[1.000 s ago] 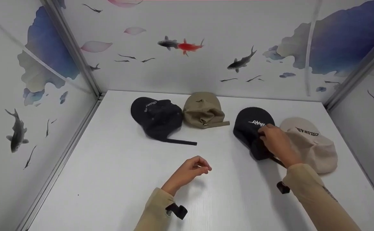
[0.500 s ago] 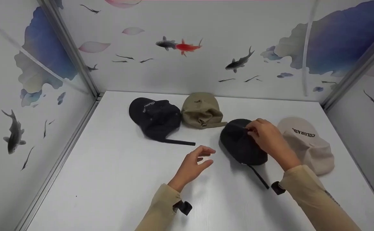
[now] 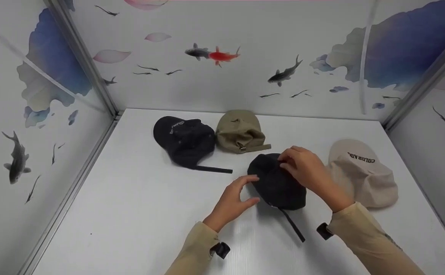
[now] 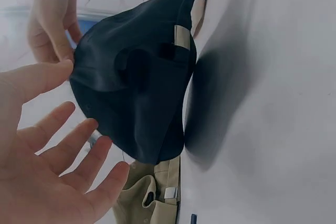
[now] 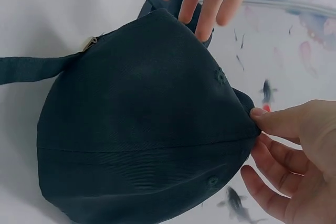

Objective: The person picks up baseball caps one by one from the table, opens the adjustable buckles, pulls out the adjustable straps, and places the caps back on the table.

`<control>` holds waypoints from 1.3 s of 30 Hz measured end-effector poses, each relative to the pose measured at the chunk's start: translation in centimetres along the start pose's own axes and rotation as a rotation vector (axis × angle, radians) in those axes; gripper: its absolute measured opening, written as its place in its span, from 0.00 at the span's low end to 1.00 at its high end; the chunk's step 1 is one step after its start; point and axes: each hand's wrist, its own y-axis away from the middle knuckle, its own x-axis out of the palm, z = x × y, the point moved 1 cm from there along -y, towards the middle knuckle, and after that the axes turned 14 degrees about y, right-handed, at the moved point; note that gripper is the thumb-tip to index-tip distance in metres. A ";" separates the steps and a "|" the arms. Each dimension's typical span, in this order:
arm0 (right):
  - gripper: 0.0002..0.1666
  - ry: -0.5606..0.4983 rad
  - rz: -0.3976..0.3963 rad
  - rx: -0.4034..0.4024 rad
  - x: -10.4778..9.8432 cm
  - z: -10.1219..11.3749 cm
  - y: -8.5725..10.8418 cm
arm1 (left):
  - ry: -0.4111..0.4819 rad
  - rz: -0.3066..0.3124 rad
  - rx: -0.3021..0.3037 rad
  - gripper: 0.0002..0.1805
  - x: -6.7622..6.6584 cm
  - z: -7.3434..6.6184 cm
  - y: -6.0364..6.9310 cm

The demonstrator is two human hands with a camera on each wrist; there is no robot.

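My right hand pinches the crown of a black cap; the cap's strap hangs down toward the table. In the right wrist view, thumb and fingertips of the right hand grip the top of the black cap. My left hand is at the cap's left side, thumb and fingers spread apart. The left wrist view has the left hand with its fingers spread beside the cap, holding nothing; whether a fingertip touches the cloth I cannot tell.
On the white table, a dark cap lies at the back left, with an olive cap beside it. A beige cap lies at the right, by my right forearm. Printed panels stand around the table.
My right hand has lifted the black cap from beside the beige one and brought it left and nearer, its crown now up. The left hand has risen slightly toward it, fingers spreading.
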 end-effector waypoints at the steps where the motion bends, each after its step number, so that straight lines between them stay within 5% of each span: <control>1: 0.07 -0.006 -0.002 -0.006 -0.1 0.3 0.0 | 0.001 0.004 -0.009 0.28 0.1 0.0 0.0; 10: 0.06 -0.023 -0.026 -0.083 -0.3 2.1 0.2 | 0.125 0.026 -0.109 0.23 0.7 0.0 -0.1; 29: 0.09 -0.169 -0.048 -0.076 -0.6 2.7 1.3 | 0.228 0.025 -0.108 0.11 0.4 -2.2 -0.3; 33: 0.12 -0.155 -0.113 -0.061 -1.1 3.1 2.3 | 0.267 0.007 -0.087 0.11 0.2 -2.6 -0.5; 39: 0.15 -0.007 -0.278 -0.145 -1.3 3.9 4.3 | 0.317 -0.015 -0.053 0.11 -0.3 -2.9 -0.5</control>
